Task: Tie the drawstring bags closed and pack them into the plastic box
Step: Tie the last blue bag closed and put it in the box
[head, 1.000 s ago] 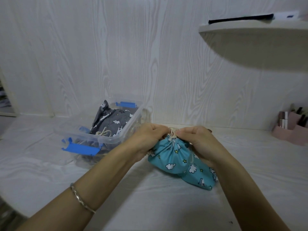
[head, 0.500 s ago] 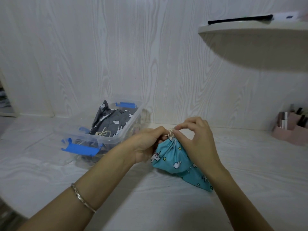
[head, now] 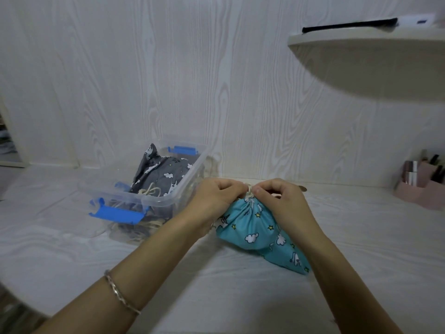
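Head view, left hand (head: 216,197) and right hand (head: 280,200) pinching drawstring (head: 249,189), teal bag (head: 252,229)

White wood-grain desk (head: 72,237) against matching wall panelling (head: 144,68). Rounded wall shelf (head: 361,39), upper right, carries a long black object (head: 349,24). Pink organiser (head: 419,196), far right, holds upright cosmetic tubes (head: 411,172).

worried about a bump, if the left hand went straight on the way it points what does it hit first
Most likely the cream drawstring knot on the teal cloud-print bag, which the left hand pinches, then the right hand just beyond; depth is unclear.
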{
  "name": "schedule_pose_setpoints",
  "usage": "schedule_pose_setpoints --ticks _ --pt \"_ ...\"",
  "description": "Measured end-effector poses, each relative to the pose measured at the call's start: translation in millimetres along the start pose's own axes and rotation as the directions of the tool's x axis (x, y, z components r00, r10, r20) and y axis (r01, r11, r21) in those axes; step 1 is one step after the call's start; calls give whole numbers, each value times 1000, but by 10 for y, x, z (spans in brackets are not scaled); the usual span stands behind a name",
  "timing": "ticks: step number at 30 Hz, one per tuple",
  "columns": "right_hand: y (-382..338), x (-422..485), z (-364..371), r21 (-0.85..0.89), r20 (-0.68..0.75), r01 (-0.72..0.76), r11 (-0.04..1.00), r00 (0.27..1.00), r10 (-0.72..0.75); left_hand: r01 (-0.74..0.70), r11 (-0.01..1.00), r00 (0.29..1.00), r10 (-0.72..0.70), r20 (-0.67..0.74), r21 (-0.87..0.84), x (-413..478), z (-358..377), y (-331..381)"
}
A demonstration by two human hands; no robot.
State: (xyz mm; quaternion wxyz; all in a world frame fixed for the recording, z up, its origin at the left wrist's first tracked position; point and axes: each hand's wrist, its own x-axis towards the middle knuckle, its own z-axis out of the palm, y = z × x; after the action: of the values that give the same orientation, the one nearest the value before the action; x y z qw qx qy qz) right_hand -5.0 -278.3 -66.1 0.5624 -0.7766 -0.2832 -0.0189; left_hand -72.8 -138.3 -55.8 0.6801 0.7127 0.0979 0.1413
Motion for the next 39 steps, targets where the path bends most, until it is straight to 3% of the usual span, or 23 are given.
schedule_pose_setpoints --ticks 7,12,17,25,28,31,34,37,39 --pt "-52 -40 13 -150 -63 116 982 990 -127 -17 999 999 19 31 -46 -6 -15 20" --pt "-51 -4 -32 -84 -16 61 995 998 -63 193 971 968 -166 186 -140 6 -14 86" --pt "-30 -20 -9 -166 -139 150 975 975 -174 358 894 920 -287 268 -269 12 -30 100" --pt "-68 -43 -9 -217 -56 191 957 977 -207 339 916 927 -286 241 -216 69 -83 71" --pt "-59 -3 -95 -217 -6 166 962 985 -172 262 958 948 -234 214 -116 44 -122 95" --pt "-69 76 -198 23 74 10 1000 997 -12 76 987 987 -94 128 139 19 -154 164" --pt "11 166 -353 428 181 -200 881 974 133 -130 918 991 121 50 374 -24 -183 238" --pt "111 198 -426 633 311 -298 715 943 118 -176 936 982 186 -5 306 -37 -141 230" --pt "120 188 -392 659 304 -278 699 948 90 -148 973 983 165 -84 177 -17 -99 199"
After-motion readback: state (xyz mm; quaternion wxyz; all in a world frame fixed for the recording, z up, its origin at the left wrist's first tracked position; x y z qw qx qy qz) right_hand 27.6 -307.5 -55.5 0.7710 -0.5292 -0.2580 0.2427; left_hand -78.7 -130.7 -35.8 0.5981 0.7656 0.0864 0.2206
